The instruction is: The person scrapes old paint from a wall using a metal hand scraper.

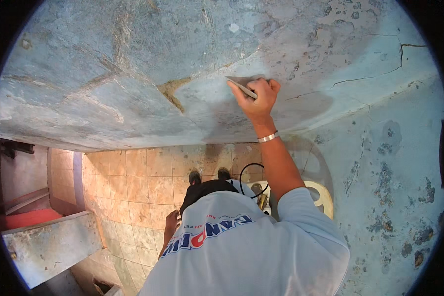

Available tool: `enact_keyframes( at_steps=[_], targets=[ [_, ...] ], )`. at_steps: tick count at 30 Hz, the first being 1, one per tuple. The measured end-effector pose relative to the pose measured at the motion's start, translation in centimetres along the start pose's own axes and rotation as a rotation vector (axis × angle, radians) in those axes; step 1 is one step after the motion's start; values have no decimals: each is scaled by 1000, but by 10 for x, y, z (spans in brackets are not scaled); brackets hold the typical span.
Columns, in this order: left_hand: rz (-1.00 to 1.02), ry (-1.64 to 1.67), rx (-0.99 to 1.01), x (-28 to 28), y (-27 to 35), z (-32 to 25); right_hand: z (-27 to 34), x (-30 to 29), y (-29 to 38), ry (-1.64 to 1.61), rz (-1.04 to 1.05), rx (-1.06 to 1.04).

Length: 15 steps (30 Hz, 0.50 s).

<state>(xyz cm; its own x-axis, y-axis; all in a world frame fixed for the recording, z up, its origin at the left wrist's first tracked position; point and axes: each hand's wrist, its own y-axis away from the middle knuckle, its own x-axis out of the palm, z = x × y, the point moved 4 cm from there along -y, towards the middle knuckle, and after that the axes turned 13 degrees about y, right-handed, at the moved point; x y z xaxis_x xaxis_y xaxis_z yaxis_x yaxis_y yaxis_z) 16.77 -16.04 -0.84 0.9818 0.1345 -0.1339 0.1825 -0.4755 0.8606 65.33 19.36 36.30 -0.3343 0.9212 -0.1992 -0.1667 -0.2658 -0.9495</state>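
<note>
My right hand [261, 97] grips a flat metal scraper [240, 80], possibly a pointed trowel, with its blade against the blue painted wall [207, 122]. The thumb lies along the near edge of the tool, and the fingers curl over its back, hiding the handle. To the left of the blade, a V-shaped patch of bare brown plaster [172, 90] shows through the paint. Scraped pale streaks run farther left. My left hand [172, 219] hangs low beside my hip, away from the wall; its palm side is hidden.
A cream plastic chair [320, 196] stands by my right side, with tools [262, 202] on its seat. Beside it a black cable [241, 177] loops. A peeling side wall [384, 207] meets the wall at right. Tiled floor [137, 185] and a low partition [55, 244] lie left.
</note>
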Motion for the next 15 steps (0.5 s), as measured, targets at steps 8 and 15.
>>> enact_keyframes(
  at_steps=[8,15],
  targets=[
    [-29,-50,29,5,-5,-3,-3,-2,-16,30,-1,-118],
    [22,-160,108,11,-12,1,1,-2,-26,-1,-15,-87]
  ],
)
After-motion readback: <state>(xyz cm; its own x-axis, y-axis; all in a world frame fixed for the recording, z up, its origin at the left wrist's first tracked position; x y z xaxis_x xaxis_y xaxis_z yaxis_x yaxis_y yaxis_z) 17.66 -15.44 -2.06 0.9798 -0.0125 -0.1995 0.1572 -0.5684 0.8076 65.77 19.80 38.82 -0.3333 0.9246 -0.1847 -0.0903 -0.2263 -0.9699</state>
